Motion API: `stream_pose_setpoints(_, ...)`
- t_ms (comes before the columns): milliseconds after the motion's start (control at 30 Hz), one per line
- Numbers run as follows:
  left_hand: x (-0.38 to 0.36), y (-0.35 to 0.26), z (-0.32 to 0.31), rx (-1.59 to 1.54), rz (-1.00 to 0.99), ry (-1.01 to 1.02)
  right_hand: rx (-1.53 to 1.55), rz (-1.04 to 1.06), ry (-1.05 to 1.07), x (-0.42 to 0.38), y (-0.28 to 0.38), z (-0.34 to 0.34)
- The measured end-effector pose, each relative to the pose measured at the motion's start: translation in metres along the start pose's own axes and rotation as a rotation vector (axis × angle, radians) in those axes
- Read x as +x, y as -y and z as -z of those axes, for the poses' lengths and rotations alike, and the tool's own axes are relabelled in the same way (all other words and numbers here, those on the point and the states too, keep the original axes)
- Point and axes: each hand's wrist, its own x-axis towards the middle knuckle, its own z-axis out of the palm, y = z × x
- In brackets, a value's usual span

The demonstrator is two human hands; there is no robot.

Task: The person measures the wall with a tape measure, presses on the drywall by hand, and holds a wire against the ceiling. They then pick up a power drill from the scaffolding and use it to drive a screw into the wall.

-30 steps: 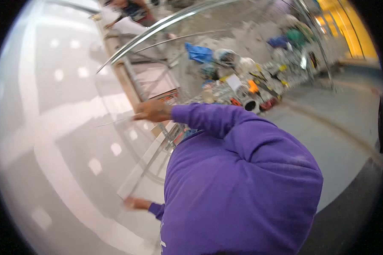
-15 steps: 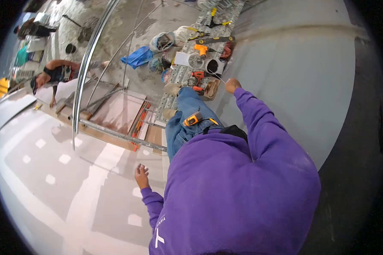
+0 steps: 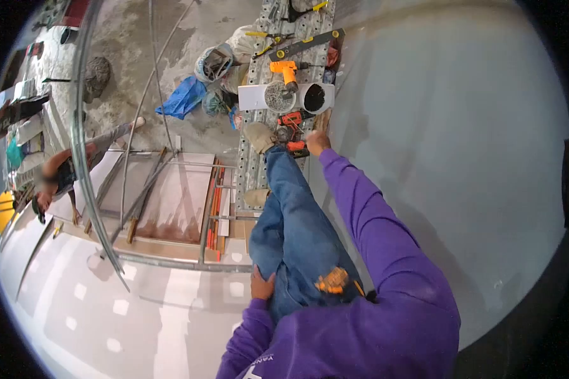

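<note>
My right hand [image 3: 318,143] is closed above the edge of the perforated metal plank [image 3: 251,183], near the red-and-black drill [image 3: 292,119]. Whatever its fingers hold, if anything, is too small to make out. A second red-and-black tool [image 3: 297,149] lies just left of that hand. My left hand [image 3: 263,284] rests against my jeans at the thigh, fingers spread. Farther up the plank are a white bucket of dark material [image 3: 322,106], a tub of screws [image 3: 278,96] and an orange drill [image 3: 287,71]. A yellow tape measure [image 3: 332,280] sits at my waist.
A spirit level [image 3: 306,44] and yellow-handled snips [image 3: 273,42] lie along the plank. Bags [image 3: 215,62] and a blue sheet [image 3: 183,98] are on the floor below. Scaffold tubes [image 3: 82,126] cross the left side; another person [image 3: 63,170] is beyond. A grey wall [image 3: 436,126] stands right.
My left hand has come in from the left onto my thigh. My right hand has moved down and left, nearer the red-and-black drill; the thin strand at it no longer shows. The view has shifted.
</note>
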Motion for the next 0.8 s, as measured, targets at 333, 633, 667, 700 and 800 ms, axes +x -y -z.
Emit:
stream_pose_setpoints(333,0.043,-0.101,0.044,0.223,0.233,-0.003,0.761,-0.483,-0.114,0.152,0.014,-0.105)
stream_pose_setpoints(633,0.050,-0.113,0.047,0.222,0.255,0.028,0.913,-0.645,-0.326,0.112,-0.031,-0.101)
stream_pose_setpoints(667,0.052,-0.113,0.046,0.228,0.261,0.030,0.786,-0.638,-0.168,0.099,-0.046,-0.118)
stream_pose_setpoints(700,0.054,-0.113,0.045,0.225,0.257,0.028,0.659,-0.627,-0.011,0.085,-0.059,-0.142)
stream_pose_setpoints(800,0.057,-0.111,0.044,0.219,0.257,0.018,0.575,-0.529,0.228,0.077,-0.051,-0.164)
